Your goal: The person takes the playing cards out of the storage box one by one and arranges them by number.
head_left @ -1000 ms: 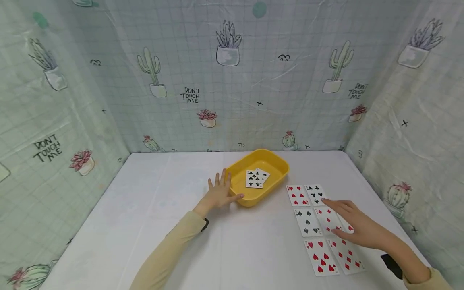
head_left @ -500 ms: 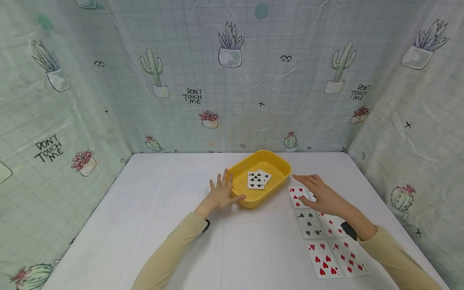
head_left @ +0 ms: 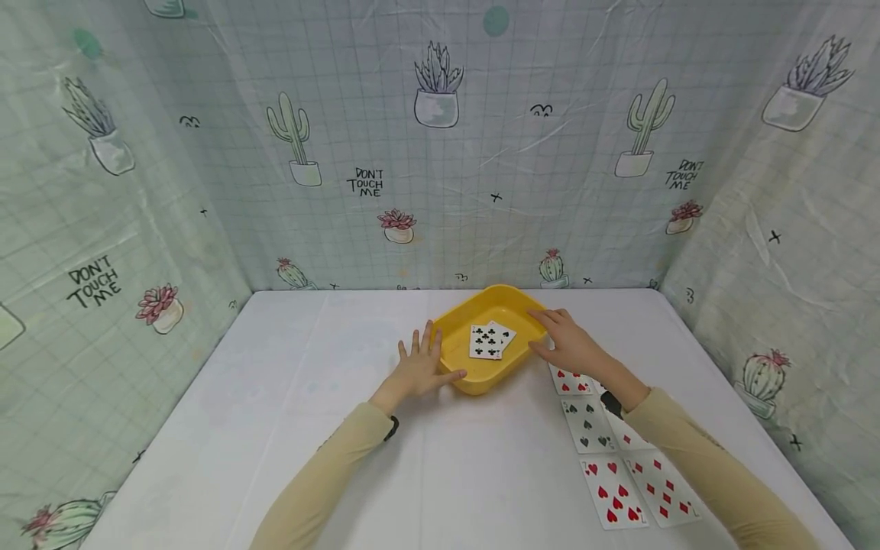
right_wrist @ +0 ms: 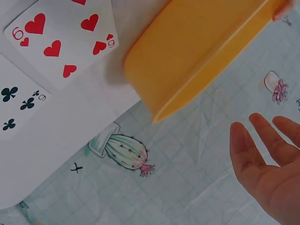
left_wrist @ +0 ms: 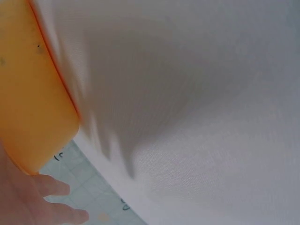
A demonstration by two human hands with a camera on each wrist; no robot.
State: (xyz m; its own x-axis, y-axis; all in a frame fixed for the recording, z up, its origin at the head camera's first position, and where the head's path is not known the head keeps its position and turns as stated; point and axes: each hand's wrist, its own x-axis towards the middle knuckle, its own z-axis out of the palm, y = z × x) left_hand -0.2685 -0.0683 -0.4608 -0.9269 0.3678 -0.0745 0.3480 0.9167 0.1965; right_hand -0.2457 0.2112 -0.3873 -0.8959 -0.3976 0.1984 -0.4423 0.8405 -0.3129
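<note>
A yellow plastic tray (head_left: 500, 307) stands on the white table with a seven of clubs (head_left: 485, 342) overlapping a spade card (head_left: 507, 334) inside. My left hand (head_left: 415, 374) lies against the tray's left rim, fingers spread. At the right rim is my right hand (head_left: 572, 345), fingers straight or loosely bent, reaching over the edge; it holds no card. The right wrist view shows its relaxed fingers beside the tray wall. Cards under the right forearm include a partly hidden six of hearts (head_left: 571, 384) and a six of clubs (right_wrist: 18, 101).
Right of centre, face-up cards lie in rows: a five of spades (head_left: 587, 425), a seven of hearts (head_left: 614, 493) and a seven of diamonds (head_left: 661, 489). The right sleeve covers others. Cactus-print cloth (head_left: 344, 237) hangs behind and along both sides of the table.
My right hand has moved from above the cards, up and left, to the tray's right rim. The left hand has stayed at the left rim.
</note>
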